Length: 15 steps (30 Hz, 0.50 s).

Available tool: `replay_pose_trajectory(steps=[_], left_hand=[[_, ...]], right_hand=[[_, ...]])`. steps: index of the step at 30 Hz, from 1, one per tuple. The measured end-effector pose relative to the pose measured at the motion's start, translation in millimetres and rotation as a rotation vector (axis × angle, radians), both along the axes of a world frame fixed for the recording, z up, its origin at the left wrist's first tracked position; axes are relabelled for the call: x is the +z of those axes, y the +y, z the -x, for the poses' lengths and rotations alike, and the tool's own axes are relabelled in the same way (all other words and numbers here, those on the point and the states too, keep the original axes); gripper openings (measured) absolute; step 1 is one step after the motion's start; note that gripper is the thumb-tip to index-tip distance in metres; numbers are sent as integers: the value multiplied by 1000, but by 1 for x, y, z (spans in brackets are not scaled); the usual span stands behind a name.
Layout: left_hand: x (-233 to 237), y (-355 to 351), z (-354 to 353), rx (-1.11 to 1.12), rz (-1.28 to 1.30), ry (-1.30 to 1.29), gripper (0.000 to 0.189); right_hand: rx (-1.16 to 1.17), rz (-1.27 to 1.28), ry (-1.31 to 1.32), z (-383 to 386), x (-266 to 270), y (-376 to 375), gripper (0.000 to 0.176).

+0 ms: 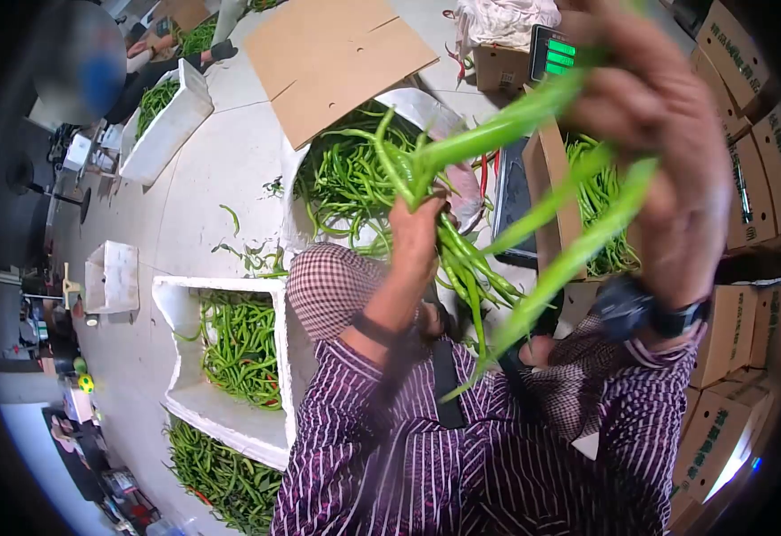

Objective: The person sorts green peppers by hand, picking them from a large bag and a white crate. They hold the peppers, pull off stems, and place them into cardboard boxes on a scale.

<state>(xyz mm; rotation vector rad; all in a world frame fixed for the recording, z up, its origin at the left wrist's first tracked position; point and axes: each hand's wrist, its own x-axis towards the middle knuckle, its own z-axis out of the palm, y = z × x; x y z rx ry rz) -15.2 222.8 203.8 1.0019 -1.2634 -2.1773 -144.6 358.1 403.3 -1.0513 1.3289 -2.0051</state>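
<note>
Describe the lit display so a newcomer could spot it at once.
Start at the big flat cardboard sheet at the top of the view. Look right, past the crumpled white bundle on a small box, to the dark-framed display just beside the raised right hand. Its stacked, glowing green panels set it apart from the unlit box and bundle.
</note>
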Motion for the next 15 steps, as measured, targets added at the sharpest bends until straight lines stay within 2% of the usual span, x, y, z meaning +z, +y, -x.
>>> replay_pose_trajectory(steps=[1,2,3,4,5,6,7,8,9,10,12,15], left_hand=[[-16,3,1,11,10,13,26],[-63,-12,10,-83,457,-66,27],[-42,2,6,10,395,110,26],[-18,16,-2,99,328,281,25],[-21,11,-6,24,331,164,23],[-24,4,-10,-42,328,49,22],[-19,0,-16,-74,422,29,22],[-17,-1,-20,-67,412,27,22],[-17,0,-23,-64,425,61,21],[-16,0,-23,-64,440,98,20],[-5,5,-26,-86,460,90,20],[17,18,-26,-209,305,155,23]], right_hand=[[31,-48,35,-42,10,-31,30],[62,-94,71,-71,16,-51,27],[64,-89,77,-71,17,-54,27],[138,-156,-38,-68,15,-59,27],[223,-229,-148,-63,12,-67,28],[277,-55,-140,-40,1,-56,27],[166,-4,-188,-34,3,-41,31],[327,76,-464,-1,-8,-24,39],[192,75,-573,23,-12,2,44],[226,132,-488,52,-26,25,44],[115,87,-539,78,-42,57,42],[-51,-209,-595,95,-87,79,37]])
